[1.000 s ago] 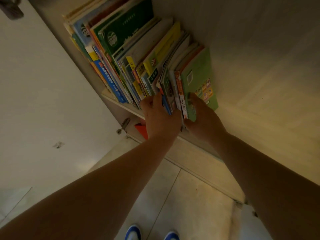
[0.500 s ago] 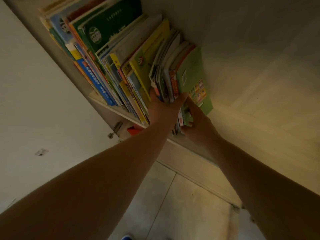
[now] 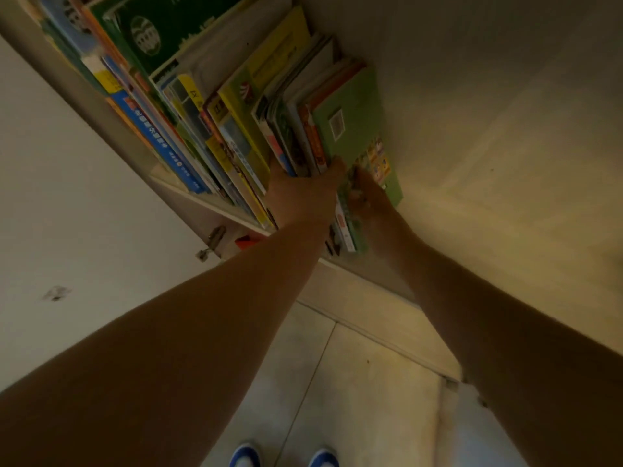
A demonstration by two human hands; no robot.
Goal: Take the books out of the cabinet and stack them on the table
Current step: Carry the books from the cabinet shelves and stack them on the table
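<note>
Two hands at a leaning row of books (image 3: pixel 209 106) on the cabinet shelf (image 3: pixel 202 200), left hand (image 3: pixel 303 193) clasping a small bunch (image 3: pixel 344 224) drawn past the shelf edge, right hand (image 3: pixel 371 197) pressed against the green end book (image 3: pixel 354 123), its grip unclear, blue shoes (image 3: pixel 283 456) below.

Little is reading clearly among the books (image 3: pixel 236 106) standing on the cabinet shelf (image 3: pixel 202 200). Chinese characters are showing in white down the blue spine (image 3: pixel 155 136) and in dark print on the yellow spine (image 3: pixel 195 96) to its right, but they are blurring beyond reading. The green cover (image 3: pixel 350 119) at the row's right end is carrying a square code label, also unreadable.
</note>
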